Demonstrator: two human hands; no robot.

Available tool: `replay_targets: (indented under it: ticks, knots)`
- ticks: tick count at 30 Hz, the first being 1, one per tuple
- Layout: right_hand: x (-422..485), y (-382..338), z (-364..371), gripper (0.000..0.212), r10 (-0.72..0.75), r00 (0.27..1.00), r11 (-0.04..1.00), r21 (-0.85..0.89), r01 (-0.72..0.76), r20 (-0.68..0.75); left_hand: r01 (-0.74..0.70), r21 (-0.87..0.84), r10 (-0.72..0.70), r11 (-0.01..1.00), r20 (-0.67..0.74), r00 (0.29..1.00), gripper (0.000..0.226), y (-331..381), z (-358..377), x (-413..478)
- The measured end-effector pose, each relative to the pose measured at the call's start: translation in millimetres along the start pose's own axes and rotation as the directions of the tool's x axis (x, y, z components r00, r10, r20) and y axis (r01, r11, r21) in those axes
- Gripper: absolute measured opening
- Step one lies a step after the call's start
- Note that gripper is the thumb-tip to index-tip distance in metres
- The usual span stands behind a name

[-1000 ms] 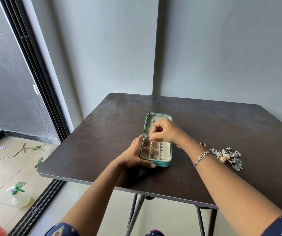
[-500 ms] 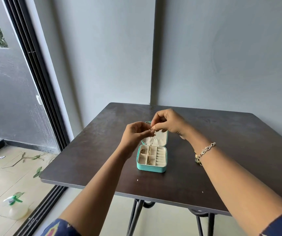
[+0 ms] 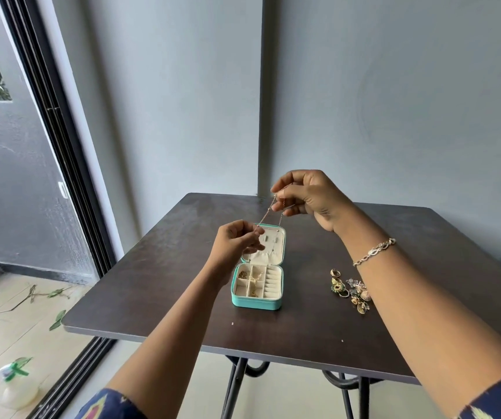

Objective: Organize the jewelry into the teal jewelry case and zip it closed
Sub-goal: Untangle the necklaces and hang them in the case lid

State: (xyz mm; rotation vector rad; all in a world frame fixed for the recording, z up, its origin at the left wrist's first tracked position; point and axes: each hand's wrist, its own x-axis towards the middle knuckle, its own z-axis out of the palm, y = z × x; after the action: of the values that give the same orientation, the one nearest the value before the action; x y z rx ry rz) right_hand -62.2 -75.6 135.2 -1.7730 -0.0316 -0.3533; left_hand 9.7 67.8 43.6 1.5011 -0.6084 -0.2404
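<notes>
Thin chain (image 3: 265,217) slants down-left, pinched high by right hand (image 3: 309,196), low by left hand (image 3: 237,240), above open teal case (image 3: 256,301) mid-desk (image 3: 152,282); lid stands at far side.

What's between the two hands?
A thin chain runs from the left hand up to the right hand, both pinching it, above the open teal case. Head view.

Counter (image 3: 182,282): dark wood-look, matt, scuffed; jewelry case (image 3: 255,302): smooth teal leatherette, cream velvety lining; chain (image 3: 265,216): fine gold metal; bracelet (image 3: 374,252): shiny metal
</notes>
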Motion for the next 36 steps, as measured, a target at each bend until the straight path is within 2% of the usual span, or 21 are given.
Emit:
replay_targets:
  ticks: [8, 15, 21, 27, 32, 36]
  knots:
    - [-12, -20, -22, 0.021, -0.081, 0.993, 0.992, 0.088, 0.088, -0.085, 0.071, -0.048, -0.073, 0.996, -0.038, 0.997, 0.014, -11, 7, -6]
    - [-26, -27, -47, 0.018, -0.081, 0.978, 0.98, 0.163, 0.113, -0.191, 0.154, -0.141, -0.166, 0.978, -0.079, 0.983, 0.014, -19, 3, -11]
    - [-42, -8, -68, 0.015, -0.008, 0.96, 0.986, 0.156, 0.053, -0.28, 0.182, -0.26, -0.216, 0.948, -0.105, 0.971, 0.015, -11, -7, -10]
    - [-63, 24, -81, 0.011, 0.095, 0.924, 0.987, 0.159, -0.038, -0.371, 0.129, -0.391, -0.195, 0.911, -0.134, 0.972, 0.016, 11, -14, 3]
    - [-81, 55, -79, 0.013, 0.169, 0.902, 0.983, 0.128, -0.128, -0.398, 0.103, -0.375, -0.155, 0.921, -0.111, 0.982, 0.018, 29, -14, 22]
    - [-95, 77, -70, 0.014, 0.168, 0.901, 0.985, 0.1, -0.14, -0.399, 0.111, -0.367, -0.153, 0.924, -0.089, 0.984, 0.019, 36, -7, 36]
